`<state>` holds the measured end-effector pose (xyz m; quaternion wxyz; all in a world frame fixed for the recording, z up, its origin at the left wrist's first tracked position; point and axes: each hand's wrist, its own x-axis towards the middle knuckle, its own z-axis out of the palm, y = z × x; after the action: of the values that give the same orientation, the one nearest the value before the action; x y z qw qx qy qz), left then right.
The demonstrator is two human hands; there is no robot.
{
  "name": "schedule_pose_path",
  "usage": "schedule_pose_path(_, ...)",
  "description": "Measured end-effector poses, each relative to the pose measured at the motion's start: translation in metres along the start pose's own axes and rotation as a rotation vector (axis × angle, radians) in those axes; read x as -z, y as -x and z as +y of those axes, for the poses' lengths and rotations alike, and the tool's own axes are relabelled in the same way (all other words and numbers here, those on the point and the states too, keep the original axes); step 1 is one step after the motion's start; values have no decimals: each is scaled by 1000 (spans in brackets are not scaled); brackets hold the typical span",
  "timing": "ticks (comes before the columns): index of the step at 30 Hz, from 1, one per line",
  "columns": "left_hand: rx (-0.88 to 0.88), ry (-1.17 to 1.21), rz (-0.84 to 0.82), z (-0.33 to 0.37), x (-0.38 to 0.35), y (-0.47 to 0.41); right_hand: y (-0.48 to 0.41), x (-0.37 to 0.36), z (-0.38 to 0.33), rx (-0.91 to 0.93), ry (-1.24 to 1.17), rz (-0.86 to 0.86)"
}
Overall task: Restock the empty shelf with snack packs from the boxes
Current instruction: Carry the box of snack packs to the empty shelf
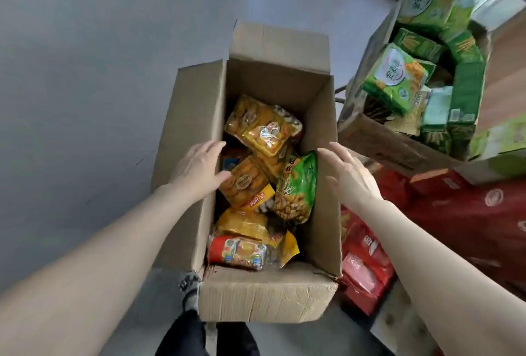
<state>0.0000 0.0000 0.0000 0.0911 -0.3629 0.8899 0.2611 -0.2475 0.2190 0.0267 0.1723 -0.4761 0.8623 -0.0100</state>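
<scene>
An open cardboard box (pixel 267 296) stands on the floor right below me. Inside lie several snack packs: a yellow pack (pixel 262 125) at the far end, a green pack (pixel 299 187) against the right wall and a red-and-orange pack (pixel 237 251) at the near end. My left hand (pixel 199 166) lies over the box's left wall with straight fingers reaching inward above an orange pack (pixel 244 185). My right hand (pixel 348 173) hovers at the right wall, fingers spread, holding nothing. No shelf is in view.
At the right a second cardboard box (pixel 381 139) holds several green snack cartons (pixel 395 76). Red packs (pixel 367 270) and a red carton (pixel 469 207) lie at the near right. Grey floor (pixel 85 85) stretches to the left and beyond. My shoe (pixel 189 287) touches the box's near left corner.
</scene>
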Motion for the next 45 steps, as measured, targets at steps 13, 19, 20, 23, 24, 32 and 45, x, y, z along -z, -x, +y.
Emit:
schedule_pose_path(13, 316, -107, -106, -40, -92, -106, -104, -101, 61, -265, 161, -49)
schedule_pose_path(19, 251, -139, -18, -47, -102, -117, -119, -122, 87, -369, 39, 50)
schedule_pose_path(20, 235, -132, 6, -47, -102, -117, -120, -123, 90, -352, 45, 19)
schedule_pose_path(23, 220, -97, 30, -51, -101, -114, -126, -121, 91, -357, 53, -16)
schedule_pose_path(24, 216, -68, 37, -51, -98, -113, -127, -120, 88, -364, 35, -10)
schedule_pose_path(32, 321, 133, 106, -77, -93, -79, -116, -115, 45, -353, -95, 127)
schedule_pose_path(45, 627, 301, 310, -156, -1, 57, -132, -25, -128, -151, 24, 83)
